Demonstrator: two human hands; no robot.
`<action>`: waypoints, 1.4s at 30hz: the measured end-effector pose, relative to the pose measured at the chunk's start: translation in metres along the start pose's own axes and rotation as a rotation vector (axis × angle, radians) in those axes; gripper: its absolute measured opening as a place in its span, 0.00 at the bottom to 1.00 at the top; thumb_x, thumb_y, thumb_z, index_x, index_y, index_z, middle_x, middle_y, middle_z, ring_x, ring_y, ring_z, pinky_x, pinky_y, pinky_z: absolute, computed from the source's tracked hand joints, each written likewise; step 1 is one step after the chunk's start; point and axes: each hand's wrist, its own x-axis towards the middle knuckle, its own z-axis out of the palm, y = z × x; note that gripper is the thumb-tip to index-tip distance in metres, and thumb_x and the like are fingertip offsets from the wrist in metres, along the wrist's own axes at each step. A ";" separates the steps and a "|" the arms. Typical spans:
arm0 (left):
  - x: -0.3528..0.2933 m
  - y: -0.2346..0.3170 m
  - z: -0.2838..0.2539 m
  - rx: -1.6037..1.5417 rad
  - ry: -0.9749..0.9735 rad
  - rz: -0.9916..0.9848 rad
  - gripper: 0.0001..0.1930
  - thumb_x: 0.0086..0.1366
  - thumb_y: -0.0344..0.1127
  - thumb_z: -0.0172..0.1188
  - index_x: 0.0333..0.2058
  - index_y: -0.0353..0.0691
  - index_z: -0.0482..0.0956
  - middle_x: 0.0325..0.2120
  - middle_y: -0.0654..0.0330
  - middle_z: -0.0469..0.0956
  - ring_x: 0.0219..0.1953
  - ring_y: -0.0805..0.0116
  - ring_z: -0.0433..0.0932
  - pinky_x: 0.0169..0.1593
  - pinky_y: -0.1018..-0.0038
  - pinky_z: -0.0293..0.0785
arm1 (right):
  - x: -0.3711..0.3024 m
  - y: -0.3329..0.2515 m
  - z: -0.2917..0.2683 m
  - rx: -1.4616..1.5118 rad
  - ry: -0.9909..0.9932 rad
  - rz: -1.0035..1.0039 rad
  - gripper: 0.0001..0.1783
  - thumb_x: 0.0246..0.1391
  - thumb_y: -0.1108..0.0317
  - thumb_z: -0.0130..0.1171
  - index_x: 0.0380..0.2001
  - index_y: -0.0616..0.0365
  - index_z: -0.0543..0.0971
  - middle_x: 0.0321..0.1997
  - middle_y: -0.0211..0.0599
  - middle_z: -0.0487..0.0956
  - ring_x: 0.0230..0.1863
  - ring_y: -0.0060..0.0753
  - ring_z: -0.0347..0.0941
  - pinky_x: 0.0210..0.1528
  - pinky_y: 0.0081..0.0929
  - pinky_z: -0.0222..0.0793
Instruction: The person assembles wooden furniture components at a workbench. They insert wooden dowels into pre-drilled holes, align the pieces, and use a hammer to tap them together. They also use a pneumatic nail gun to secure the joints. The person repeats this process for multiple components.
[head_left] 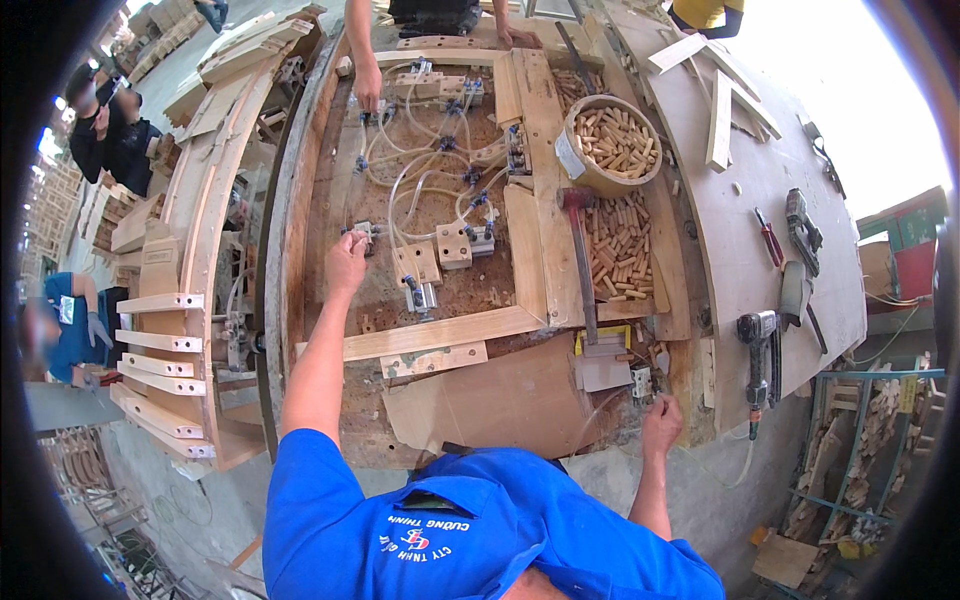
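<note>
Blue shirt (490, 530) — tub (610, 181) & bin (668, 255) w/ wooden dowels (615, 138) — L hand (346, 260) & R hand (661, 424), grip unclear

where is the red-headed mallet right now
In the head view, the red-headed mallet lies right of centre, its head by the tub of dowels and its handle along the loose dowels' left side.

Tubes (392, 200) lie within the frame (440, 334), the left hand (345, 260) at its eight o'clock. At the frame's two o'clock stands a bucket (622, 186) of dowels (617, 138); from it, loose dowels (620, 245) lie at six, a mallet (582, 250) at seven, slats (720, 120) on a surface (730, 330) at two.
</note>
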 end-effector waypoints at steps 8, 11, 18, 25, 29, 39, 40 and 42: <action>-0.003 0.004 0.001 0.089 -0.009 -0.057 0.09 0.73 0.34 0.60 0.47 0.42 0.86 0.32 0.57 0.87 0.26 0.69 0.84 0.34 0.67 0.80 | -0.018 0.014 -0.003 0.284 -0.018 0.131 0.10 0.72 0.65 0.57 0.43 0.61 0.81 0.30 0.38 0.84 0.31 0.26 0.80 0.32 0.31 0.73; -0.002 0.004 0.001 0.069 -0.008 -0.048 0.09 0.73 0.34 0.61 0.47 0.42 0.86 0.33 0.56 0.87 0.28 0.67 0.85 0.37 0.66 0.80 | -0.029 0.004 -0.006 0.381 0.007 0.220 0.09 0.74 0.64 0.57 0.42 0.59 0.81 0.29 0.32 0.83 0.30 0.22 0.78 0.28 0.25 0.69; -0.001 -0.001 0.007 0.072 -0.001 -0.034 0.09 0.73 0.35 0.61 0.47 0.40 0.85 0.35 0.55 0.88 0.29 0.66 0.86 0.37 0.67 0.81 | 0.016 -0.024 -0.009 -0.253 -0.038 0.005 0.10 0.64 0.68 0.59 0.39 0.64 0.83 0.35 0.53 0.86 0.40 0.56 0.83 0.45 0.48 0.75; -0.001 -0.005 0.005 0.124 0.008 0.022 0.11 0.75 0.37 0.60 0.48 0.40 0.85 0.34 0.57 0.87 0.26 0.67 0.85 0.33 0.67 0.82 | 0.011 -0.021 -0.004 -0.186 0.017 0.039 0.10 0.65 0.65 0.59 0.39 0.60 0.83 0.37 0.54 0.86 0.42 0.62 0.83 0.47 0.53 0.75; -0.004 -0.004 0.007 0.097 0.058 -0.029 0.12 0.74 0.39 0.60 0.49 0.42 0.85 0.36 0.54 0.88 0.32 0.60 0.87 0.39 0.64 0.82 | 0.011 -0.021 -0.003 -0.206 0.013 0.056 0.10 0.65 0.65 0.59 0.39 0.61 0.83 0.37 0.54 0.86 0.42 0.61 0.83 0.47 0.53 0.74; -0.002 -0.008 0.006 0.188 0.087 0.064 0.11 0.75 0.38 0.60 0.50 0.42 0.84 0.38 0.57 0.87 0.33 0.63 0.85 0.39 0.66 0.82 | 0.012 -0.021 0.000 -0.201 0.014 0.028 0.08 0.64 0.68 0.60 0.39 0.62 0.82 0.36 0.53 0.85 0.41 0.60 0.82 0.45 0.52 0.74; -0.004 -0.007 0.008 0.157 0.070 0.022 0.11 0.75 0.38 0.60 0.49 0.42 0.84 0.40 0.54 0.88 0.39 0.57 0.86 0.44 0.63 0.81 | 0.012 -0.020 -0.001 -0.216 0.014 0.027 0.08 0.64 0.68 0.60 0.39 0.62 0.82 0.36 0.53 0.85 0.41 0.60 0.82 0.45 0.52 0.74; -0.007 -0.005 0.009 0.138 0.055 -0.014 0.11 0.74 0.37 0.60 0.50 0.43 0.85 0.42 0.51 0.88 0.46 0.49 0.87 0.50 0.59 0.80 | 0.011 -0.020 -0.002 -0.245 0.017 0.012 0.08 0.64 0.68 0.60 0.40 0.62 0.82 0.37 0.53 0.85 0.41 0.60 0.82 0.45 0.51 0.74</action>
